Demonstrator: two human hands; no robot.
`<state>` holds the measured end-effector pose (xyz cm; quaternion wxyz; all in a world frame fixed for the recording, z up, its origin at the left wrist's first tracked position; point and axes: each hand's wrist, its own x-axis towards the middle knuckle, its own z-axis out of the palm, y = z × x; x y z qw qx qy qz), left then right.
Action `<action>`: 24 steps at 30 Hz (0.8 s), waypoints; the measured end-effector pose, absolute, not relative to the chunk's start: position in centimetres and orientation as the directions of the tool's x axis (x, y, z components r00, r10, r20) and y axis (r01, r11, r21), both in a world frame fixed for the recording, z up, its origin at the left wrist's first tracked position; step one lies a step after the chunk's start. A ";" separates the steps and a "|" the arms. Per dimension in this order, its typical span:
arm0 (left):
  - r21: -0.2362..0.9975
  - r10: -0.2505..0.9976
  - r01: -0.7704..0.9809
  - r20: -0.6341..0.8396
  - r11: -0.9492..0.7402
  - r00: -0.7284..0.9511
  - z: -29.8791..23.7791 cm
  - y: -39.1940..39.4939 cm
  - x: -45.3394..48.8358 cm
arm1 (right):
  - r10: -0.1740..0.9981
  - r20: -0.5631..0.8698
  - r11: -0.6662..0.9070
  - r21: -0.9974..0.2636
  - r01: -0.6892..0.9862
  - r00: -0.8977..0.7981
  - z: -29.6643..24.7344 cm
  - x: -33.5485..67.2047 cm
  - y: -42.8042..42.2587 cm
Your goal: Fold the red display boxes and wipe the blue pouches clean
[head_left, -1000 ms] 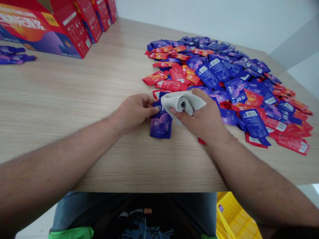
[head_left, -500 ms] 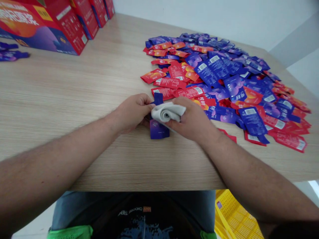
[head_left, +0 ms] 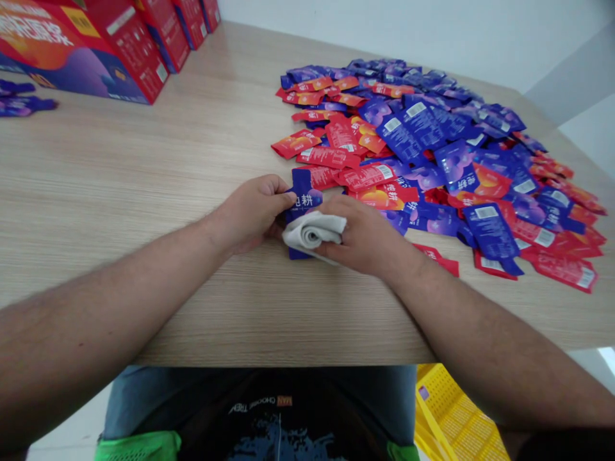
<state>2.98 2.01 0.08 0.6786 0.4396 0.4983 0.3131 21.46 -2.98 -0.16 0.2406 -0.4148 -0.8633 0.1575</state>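
Left hand (head_left: 252, 214): fingers pressed together, tips on purple sachet (head_left: 303, 195); thumb hidden. Right hand (head_left: 368, 240): fingers curled, pinching rolled white cloth (head_left: 313, 232) against sachet's lower half. Sachet lies flat on wooden table (head_left: 144, 192) at 12 o'clock, between hands. Heap of red and purple sachets (head_left: 442, 166) at 1 o'clock, touching right hand. Red boxes (head_left: 134, 57) at 11 o'clock. Yellow crate (head_left: 456, 416) at 5 o'clock, below table edge.

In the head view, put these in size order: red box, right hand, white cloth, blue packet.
1. Red box, though the frame cuts it off
2. Right hand
3. White cloth and blue packet look alike; the packet is partly hidden, so unranked
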 end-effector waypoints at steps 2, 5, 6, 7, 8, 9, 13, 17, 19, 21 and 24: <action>0.907 0.859 -0.010 -0.396 0.421 0.324 -0.1 2.1 2.9 | 0.812 0.337 0.584 -0.465 0.665 -0.477 -0.1 21.6 -2.9; 0.913 0.866 0.003 -0.387 0.407 0.317 -0.2 2.1 2.8 | 0.752 0.239 0.640 -0.488 0.594 -0.614 -0.1 21.6 -2.9; 0.914 0.867 0.008 -0.388 0.406 0.312 -0.2 2.1 2.8 | 0.725 0.204 0.656 -0.497 0.569 -0.658 -0.1 21.6 -2.9; 0.912 0.865 0.010 -0.392 0.410 0.312 -0.2 2.1 2.8 | 0.719 0.196 0.658 -0.499 0.564 -0.666 -0.1 21.7 -2.8; 0.909 0.861 0.008 -0.398 0.417 0.317 -0.1 2.1 2.9 | 0.742 0.219 0.644 -0.495 0.583 -0.634 -0.1 21.8 -2.8; 0.906 0.857 0.000 -0.400 0.422 0.324 0.0 2.0 2.9 | 0.779 0.257 0.615 -0.492 0.616 -0.572 -0.1 21.9 -2.7; 0.910 0.856 0.002 -0.391 0.415 0.338 0.1 2.0 2.9 | 0.791 0.289 0.603 -0.515 0.609 -0.539 -0.1 22.1 -2.6; 0.911 0.848 -0.003 -0.382 0.412 0.368 0.1 2.0 2.7 | 0.799 0.270 0.595 -0.484 0.642 -0.537 0.0 22.3 -2.4; 0.908 0.833 -0.010 -0.379 0.419 0.403 0.1 2.0 2.7 | 0.871 0.342 0.484 -0.470 0.738 -0.353 0.1 22.4 -2.2; 0.912 0.830 -0.001 -0.373 0.410 0.414 0.1 1.9 2.6 | 0.884 0.369 0.444 -0.470 0.763 -0.287 0.2 22.6 -2.1; 0.928 0.834 0.013 -0.340 0.372 0.433 -0.1 1.8 2.5 | 0.859 0.369 0.501 -0.465 0.730 -0.355 0.3 22.6 -1.9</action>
